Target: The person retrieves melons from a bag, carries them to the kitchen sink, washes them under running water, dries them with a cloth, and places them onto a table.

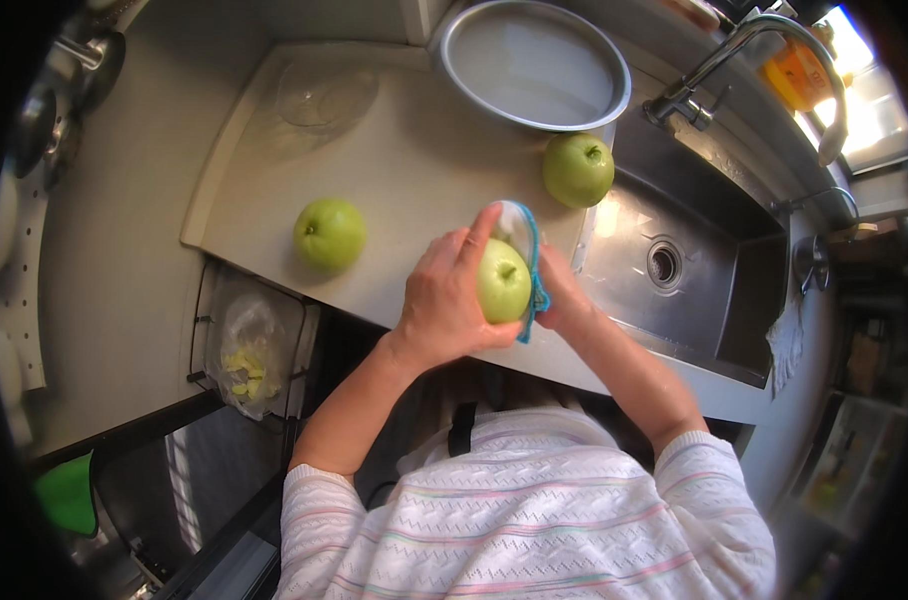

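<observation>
My left hand (442, 292) is wrapped around a pale green apple-like fruit (505, 281), its stem end facing up. Against the fruit's right side lies a white cloth with blue edging (532, 262), and my right hand (557, 289) presses it there, its fingers mostly hidden behind the cloth. Both hands are just above the front edge of the light countertop (416, 172). A second green fruit (330, 234) rests on the counter to the left. The third green fruit (578, 170) sits beside the sink, below a metal basin (536, 64) that holds cloudy liquid.
To the right is a stainless steel sink (649, 217) with a curved faucet (754, 60) behind it. A clear glass or plastic dish (326, 97) stands at the back left. Below the counter hangs a plastic bag (247, 345) with yellow-green peelings in a wire frame.
</observation>
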`<state>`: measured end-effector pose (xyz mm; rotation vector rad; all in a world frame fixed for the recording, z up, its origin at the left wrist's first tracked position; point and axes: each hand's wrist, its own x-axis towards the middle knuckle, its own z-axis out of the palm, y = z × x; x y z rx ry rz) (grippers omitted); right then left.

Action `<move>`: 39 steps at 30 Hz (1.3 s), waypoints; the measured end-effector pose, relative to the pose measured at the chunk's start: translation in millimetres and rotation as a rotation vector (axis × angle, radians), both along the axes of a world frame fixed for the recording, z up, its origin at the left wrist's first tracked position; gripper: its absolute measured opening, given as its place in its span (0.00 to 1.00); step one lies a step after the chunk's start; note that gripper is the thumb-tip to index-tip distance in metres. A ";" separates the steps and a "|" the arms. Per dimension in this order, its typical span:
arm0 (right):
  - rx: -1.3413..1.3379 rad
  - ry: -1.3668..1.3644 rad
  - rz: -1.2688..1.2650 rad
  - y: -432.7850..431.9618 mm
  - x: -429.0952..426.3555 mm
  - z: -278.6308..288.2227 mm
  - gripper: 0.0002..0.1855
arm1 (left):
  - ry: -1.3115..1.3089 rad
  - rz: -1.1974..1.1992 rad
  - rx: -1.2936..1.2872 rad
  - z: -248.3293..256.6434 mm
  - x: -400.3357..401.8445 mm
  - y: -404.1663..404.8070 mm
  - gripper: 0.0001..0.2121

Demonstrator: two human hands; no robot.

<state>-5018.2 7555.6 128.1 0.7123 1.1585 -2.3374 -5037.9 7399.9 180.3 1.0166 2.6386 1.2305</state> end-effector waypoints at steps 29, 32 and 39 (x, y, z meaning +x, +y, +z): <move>0.526 0.268 -0.094 -49.1 -16.5 -11.1 0.17 | 0.205 0.479 -0.106 -52.8 -35.7 5.2 0.36; 1.086 0.524 -0.094 -50.3 -16.8 -20.9 0.15 | 0.175 0.486 -0.048 -64.4 -39.0 4.8 0.37; 0.879 0.602 -0.116 14.5 -0.1 -2.7 0.10 | 0.040 0.512 0.331 -89.4 -45.5 -1.8 0.39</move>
